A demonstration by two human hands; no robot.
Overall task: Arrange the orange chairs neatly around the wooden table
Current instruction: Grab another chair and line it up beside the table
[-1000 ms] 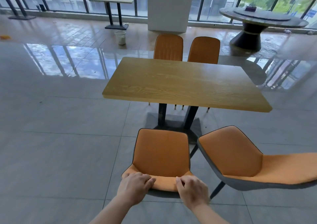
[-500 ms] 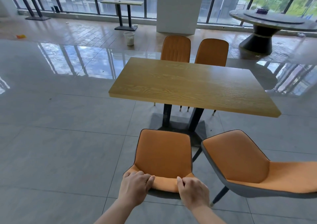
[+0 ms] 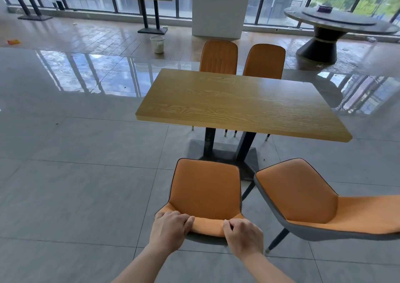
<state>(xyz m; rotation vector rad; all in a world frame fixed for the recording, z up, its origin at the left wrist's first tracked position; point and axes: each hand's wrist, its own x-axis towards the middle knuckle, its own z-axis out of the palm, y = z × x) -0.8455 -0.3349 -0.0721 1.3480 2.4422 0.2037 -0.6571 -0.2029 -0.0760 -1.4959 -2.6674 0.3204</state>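
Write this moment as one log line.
left hand: grips edge of near chair | right hand: grips it too | near chair: not tucked under wooden table

The gripped chair (image 3: pixel 205 189) now stands marginally nearer the table (image 3: pixel 238 105) base than a second ago. Left hand (image 3: pixel 170 228) and right hand (image 3: pixel 243 236) sit correspondingly further forward. Viewpoint shifts slightly leftward.

Head view: high, forward-down, wooden table (image 3: pixel 238 105) near.
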